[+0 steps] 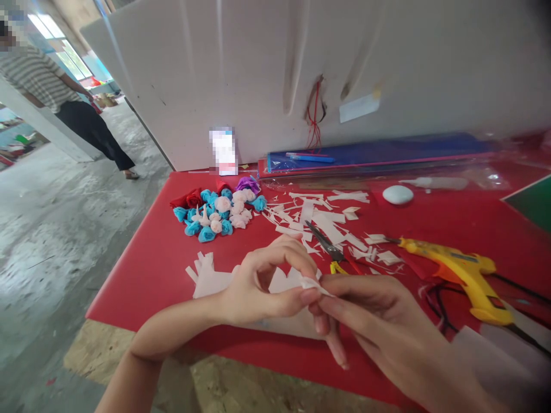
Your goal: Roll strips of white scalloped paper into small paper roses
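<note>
Over the red surface [142, 269], we pinch a small white piece [312, 284] between the fingers of our left hand [271, 281] and right hand [383, 315], just nearer us than the scissors [329, 246]. It looks thin enough that we might crease or tear it, should the fingers pull unevenly. Our grip hides its full shape, and the right hand seems to cover part of the scissors' handles.
</note>
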### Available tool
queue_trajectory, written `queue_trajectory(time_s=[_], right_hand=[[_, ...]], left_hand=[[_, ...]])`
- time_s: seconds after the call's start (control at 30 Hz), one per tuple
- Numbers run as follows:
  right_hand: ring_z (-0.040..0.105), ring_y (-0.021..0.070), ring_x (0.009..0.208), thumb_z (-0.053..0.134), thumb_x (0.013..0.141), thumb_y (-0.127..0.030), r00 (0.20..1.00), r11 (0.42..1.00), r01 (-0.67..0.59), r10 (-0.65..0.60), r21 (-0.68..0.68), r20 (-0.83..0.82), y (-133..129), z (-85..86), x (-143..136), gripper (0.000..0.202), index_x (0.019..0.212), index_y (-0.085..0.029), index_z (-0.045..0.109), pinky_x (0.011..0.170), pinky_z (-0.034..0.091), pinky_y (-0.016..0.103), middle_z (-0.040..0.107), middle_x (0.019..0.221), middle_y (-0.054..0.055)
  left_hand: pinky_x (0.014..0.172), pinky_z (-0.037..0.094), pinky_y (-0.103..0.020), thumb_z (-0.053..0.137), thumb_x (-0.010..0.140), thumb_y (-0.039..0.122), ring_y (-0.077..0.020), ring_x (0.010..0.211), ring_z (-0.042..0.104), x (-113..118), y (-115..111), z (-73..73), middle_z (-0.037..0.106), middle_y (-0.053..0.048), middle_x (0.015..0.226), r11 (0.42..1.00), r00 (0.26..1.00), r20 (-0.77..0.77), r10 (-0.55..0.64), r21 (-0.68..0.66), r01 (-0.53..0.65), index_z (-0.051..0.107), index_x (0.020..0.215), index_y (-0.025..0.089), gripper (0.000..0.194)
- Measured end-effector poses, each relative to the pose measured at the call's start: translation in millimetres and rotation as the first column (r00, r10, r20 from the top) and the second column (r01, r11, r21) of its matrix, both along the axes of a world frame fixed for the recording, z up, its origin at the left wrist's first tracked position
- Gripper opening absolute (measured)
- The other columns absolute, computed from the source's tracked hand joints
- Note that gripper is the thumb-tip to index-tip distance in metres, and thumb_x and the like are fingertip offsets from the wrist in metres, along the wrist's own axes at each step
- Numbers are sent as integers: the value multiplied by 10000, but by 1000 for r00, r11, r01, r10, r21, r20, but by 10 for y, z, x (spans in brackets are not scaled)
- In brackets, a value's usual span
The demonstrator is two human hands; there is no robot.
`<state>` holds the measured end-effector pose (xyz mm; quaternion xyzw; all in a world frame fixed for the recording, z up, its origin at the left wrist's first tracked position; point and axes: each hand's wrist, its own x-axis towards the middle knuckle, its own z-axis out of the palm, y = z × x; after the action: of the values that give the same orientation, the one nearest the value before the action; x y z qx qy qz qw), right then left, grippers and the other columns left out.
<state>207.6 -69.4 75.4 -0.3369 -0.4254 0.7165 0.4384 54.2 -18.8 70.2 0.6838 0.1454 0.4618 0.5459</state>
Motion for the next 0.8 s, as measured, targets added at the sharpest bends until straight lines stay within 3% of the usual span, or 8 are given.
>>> queue_trajectory(time_s=[0.17, 0.27, 0.33, 0.4, 0.47, 0.53, 0.63, 0.8], right_hand=[[560, 46, 375, 658, 787, -300, 996, 998, -42, 38, -51, -77, 30, -17, -2, 133, 678, -244, 710, 363, 454, 105, 629, 571, -40], [571, 78, 372, 632, 778, -226, 980, 976, 108, -137, 188, 147, 42, 39, -28, 114, 676, -220, 684, 345, 464, 136, 616, 520, -38], [578, 92, 384, 595, 768, -155, 884, 853, 179, -358, 490, 300, 31, 74, -42, 123, 673, -208, 650, 357, 472, 149, 607, 489, -38], [597, 97, 422, 550, 777, -112, 745, 657, 135, -561, 742, 361, 5, 87, -45, 135, 704, -204, 616, 406, 492, 159, 636, 529, -22], [629, 103, 478, 513, 812, -105, 614, 483, 36, -701, 875, 362, -25, 75, -36, 133, 761, -204, 586, 465, 510, 172, 677, 606, 2], [662, 117, 536, 485, 848, -106, 504, 372, -69, -788, 926, 354, -46, 50, -23, 129, 822, -205, 563, 511, 520, 188, 705, 659, 19], [690, 128, 593, 450, 880, -86, 434, 278, -199, -835, 940, 339, -48, 20, -19, 147, 905, -195, 545, 570, 533, 195, 730, 700, 34], [700, 132, 623, 424, 897, -73, 437, 241, -245, -837, 939, 329, -29, 27, -26, 171, 947, -194, 535, 593, 536, 192, 740, 720, 41]], left_hand=[[778, 422, -299, 622, 770, 156, -115, 723, 490, 0, 6, -8, 507, 4, 702, 1000, 1000, 10, -12, -25, 13, 556, 731, 158, 77], [772, 426, -300, 620, 778, 168, -114, 716, 493, 4, 12, -14, 505, 6, 695, 1000, 1000, -3, 6, -21, -6, 550, 726, 164, 87], [785, 428, -310, 624, 779, 180, -115, 712, 496, 8, 15, -15, 510, 9, 684, 1000, 1000, -7, 26, -6, -26, 546, 719, 169, 99], [793, 434, -318, 627, 781, 200, -117, 712, 500, 12, 15, -13, 517, 10, 674, 999, 999, -10, 51, 14, -51, 544, 710, 173, 113], [805, 438, -330, 627, 787, 226, -117, 703, 500, 16, 14, -10, 521, 12, 660, 997, 997, -20, 74, 38, -73, 540, 700, 176, 134], [825, 439, -346, 626, 792, 254, -114, 687, 498, 18, 13, -7, 519, 16, 648, 994, 995, -31, 92, 62, -90, 535, 688, 178, 157], [866, 429, -373, 636, 784, 281, -112, 676, 501, 21, 12, -9, 519, 21, 642, 989, 991, -40, 124, 85, -120, 535, 674, 179, 181], [812, 441, -354, 663, 764, 293, -108, 663, 500, 44, 0, -26, 529, 20, 632, 988, 989, 1, 150, 40, -150, 564, 660, 172, 187]])
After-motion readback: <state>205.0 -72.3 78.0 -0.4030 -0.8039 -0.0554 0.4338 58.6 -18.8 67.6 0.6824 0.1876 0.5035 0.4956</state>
